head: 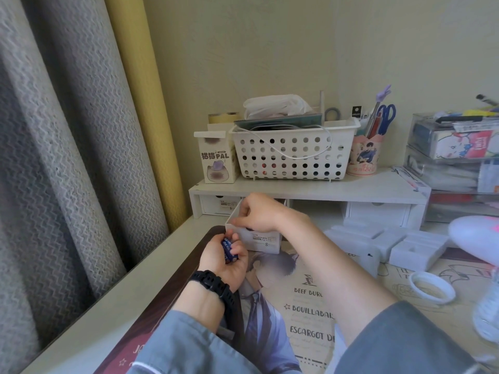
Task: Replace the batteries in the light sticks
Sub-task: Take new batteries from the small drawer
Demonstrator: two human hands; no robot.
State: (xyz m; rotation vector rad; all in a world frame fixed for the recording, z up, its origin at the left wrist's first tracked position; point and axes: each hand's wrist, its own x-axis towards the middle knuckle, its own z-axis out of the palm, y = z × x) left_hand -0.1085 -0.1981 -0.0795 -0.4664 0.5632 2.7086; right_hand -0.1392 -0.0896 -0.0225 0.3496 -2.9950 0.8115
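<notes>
Early in the task, the left hand point(225, 259) is clenched around blue batteries point(228, 251) while the right hand point(256, 213) reaches, fingers curled, into a small white drawer point(259, 240) near the tabletop's point(113, 311) left edge, and a light stick point(475, 234) waits untouched at the right edge.

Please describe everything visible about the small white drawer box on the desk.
The white drawer box is small, open-topped, probably plastic or card, with a printed label on its front. It stands upright on the illustrated desk mat, pulled out before the white shelf riser. The right hand reaches into it; the left hand, holding blue batteries, is beside its front corner.
</notes>
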